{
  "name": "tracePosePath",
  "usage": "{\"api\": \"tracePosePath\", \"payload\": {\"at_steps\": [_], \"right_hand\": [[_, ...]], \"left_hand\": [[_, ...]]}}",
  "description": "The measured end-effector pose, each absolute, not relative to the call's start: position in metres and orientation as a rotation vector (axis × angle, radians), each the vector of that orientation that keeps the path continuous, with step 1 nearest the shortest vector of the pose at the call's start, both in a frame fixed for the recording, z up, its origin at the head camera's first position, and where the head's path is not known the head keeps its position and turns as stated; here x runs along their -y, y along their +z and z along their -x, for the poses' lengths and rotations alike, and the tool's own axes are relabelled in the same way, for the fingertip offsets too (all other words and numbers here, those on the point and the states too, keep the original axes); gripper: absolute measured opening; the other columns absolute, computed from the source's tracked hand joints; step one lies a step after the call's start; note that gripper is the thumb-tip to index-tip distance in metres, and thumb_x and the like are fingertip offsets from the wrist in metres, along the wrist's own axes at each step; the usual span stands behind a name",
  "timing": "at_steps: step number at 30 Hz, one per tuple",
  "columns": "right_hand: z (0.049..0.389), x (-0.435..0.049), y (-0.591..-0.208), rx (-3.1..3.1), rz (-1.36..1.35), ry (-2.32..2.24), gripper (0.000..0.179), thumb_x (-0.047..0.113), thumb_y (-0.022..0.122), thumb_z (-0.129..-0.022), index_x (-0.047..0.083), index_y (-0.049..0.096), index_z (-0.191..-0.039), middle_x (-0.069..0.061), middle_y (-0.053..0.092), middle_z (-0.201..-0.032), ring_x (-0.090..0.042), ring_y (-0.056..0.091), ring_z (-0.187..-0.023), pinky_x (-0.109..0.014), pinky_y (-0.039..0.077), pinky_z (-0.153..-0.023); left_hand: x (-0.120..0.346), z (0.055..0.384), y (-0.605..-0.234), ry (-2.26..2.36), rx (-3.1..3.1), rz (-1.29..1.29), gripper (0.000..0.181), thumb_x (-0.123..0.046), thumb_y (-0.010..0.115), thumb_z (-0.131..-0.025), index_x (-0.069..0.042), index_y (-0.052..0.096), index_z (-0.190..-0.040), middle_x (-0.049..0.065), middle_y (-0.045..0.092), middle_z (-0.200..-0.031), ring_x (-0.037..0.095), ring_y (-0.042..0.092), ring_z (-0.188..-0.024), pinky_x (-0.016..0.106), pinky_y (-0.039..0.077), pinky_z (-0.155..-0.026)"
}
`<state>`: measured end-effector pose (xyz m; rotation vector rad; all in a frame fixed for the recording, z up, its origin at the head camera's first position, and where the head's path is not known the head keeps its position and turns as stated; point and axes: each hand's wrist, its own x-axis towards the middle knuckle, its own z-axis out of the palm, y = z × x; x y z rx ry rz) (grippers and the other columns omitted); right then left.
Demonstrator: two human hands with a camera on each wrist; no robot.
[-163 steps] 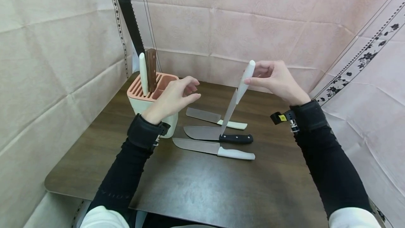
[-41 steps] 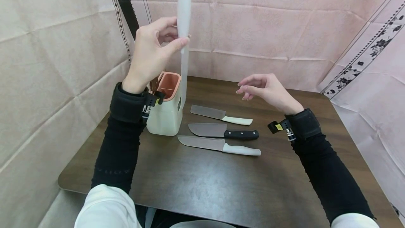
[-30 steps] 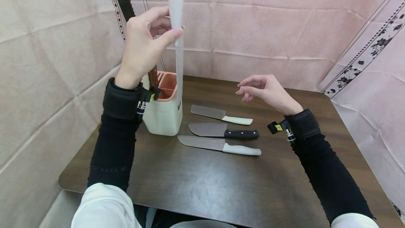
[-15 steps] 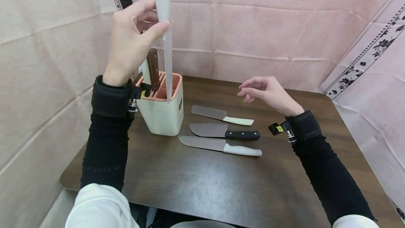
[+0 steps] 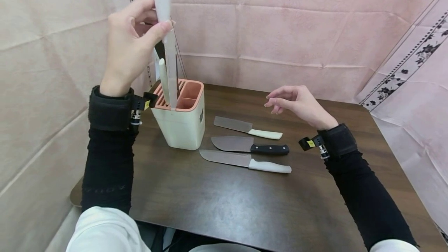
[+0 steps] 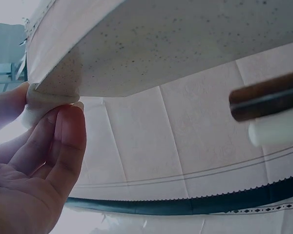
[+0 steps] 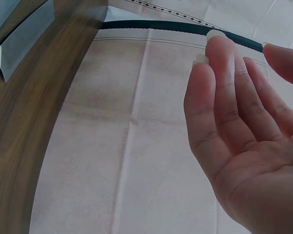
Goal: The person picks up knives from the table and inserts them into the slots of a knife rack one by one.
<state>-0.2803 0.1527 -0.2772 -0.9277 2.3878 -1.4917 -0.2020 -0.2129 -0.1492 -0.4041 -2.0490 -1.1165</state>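
Delicately, the left hand (image 5: 127, 46) pinches a white-handled, grey-bladed knife (image 5: 170, 57) point-down by the mint-green, peach-topped holder (image 5: 180, 130); tilting could snag its tip. The right hand (image 5: 297, 102), loosely curled, holds nothing.

the right hand (image 7: 249, 136) fills the right side, palm toward the camera, its fingers gently bent and the thumb (image 7: 285, 61) apart from them. at left, the brown wood-grained tabletop (image 7: 29, 122) slants across, bearing a knife (image 7: 28, 41) with a grey blade and white handle, cut off by the edge. behind the hand hangs a pale, creased cloth (image 7: 102, 146); a dark, toothed strip (image 7: 161, 26) crosses its upper part, below a diamond-patterned band (image 7: 183, 15).
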Motion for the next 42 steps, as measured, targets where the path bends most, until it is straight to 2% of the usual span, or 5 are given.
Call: {"api": "tracePosePath", "payload": {"at_steps": [10, 31, 42], "right_hand": [[0.282, -0.153, -0.277, -2.378, 0.919, -1.502, 0.025, 0.019, 0.061, -0.095, 0.004, 0.064, -0.115, 0.004, 0.074, -0.097, -0.018, 0.070, -0.080, -0.029, 0.057, -0.075], [0.282, -0.150, -0.282, -2.407, 0.891, -1.483, 0.025, 0.022, 0.060, -0.096, 0.004, 0.064, -0.114, 0.004, 0.074, -0.097, -0.018, 0.069, -0.079, -0.028, 0.057, -0.075], [0.283, -0.155, -0.281, -2.418, 0.885, -1.491, 0.025, 0.021, 0.060, -0.096, 0.004, 0.064, -0.114, 0.005, 0.074, -0.096, -0.017, 0.070, -0.079, -0.027, 0.057, -0.075]], "left_hand": [[0.226, 0.201, -0.147, -1.144, 2.017, 0.386, 0.032, -0.009, 0.065, -0.090, -0.002, 0.064, -0.121, -0.015, 0.063, -0.089, 0.004, 0.061, -0.081, 0.015, 0.048, -0.078], [0.241, 0.202, -0.147, -1.294, 1.996, 0.300, 0.031, -0.006, 0.067, -0.088, -0.005, 0.065, -0.119, -0.012, 0.067, -0.086, 0.007, 0.063, -0.077, 0.017, 0.049, -0.077], [0.246, 0.208, -0.149, -1.265, 1.974, 0.255, 0.032, -0.009, 0.067, -0.089, -0.008, 0.065, -0.121, -0.014, 0.066, -0.087, 0.006, 0.061, -0.082, 0.016, 0.049, -0.080]]}}
